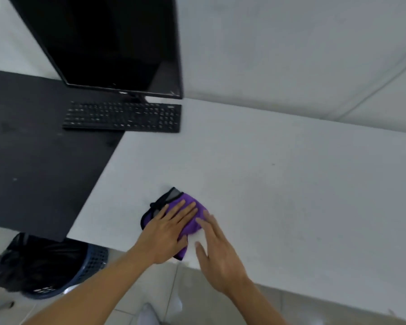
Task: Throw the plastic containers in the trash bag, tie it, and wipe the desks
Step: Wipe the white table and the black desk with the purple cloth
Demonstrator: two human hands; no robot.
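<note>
**Both hands flat on the cloth, in front of the keyboard**

A folded purple cloth (191, 197) with a black-edged grey corner lies on the white worktop (291, 195). It is well in front of the keyboard (122, 117) and slightly to its right, near the worktop's front edge.

The left hand (167, 233) lies palm down on the cloth. Its grip is wide, with fingers straight and spread, covering most of the fabric. The right hand (217, 252) is just beside it, also open and flat. Its fingertips reach the cloth's right edge while its palm is over bare worktop.

The keyboard straddles the seam with the black worktop (33, 160), directly below the dark monitor (108, 43). Far in front of the keyboard and to its left, a blue basket (96, 256) holds a black trash bag (38, 261). The bag's top looks bunched, though it is too blurred to tell whether it is tied.
</note>
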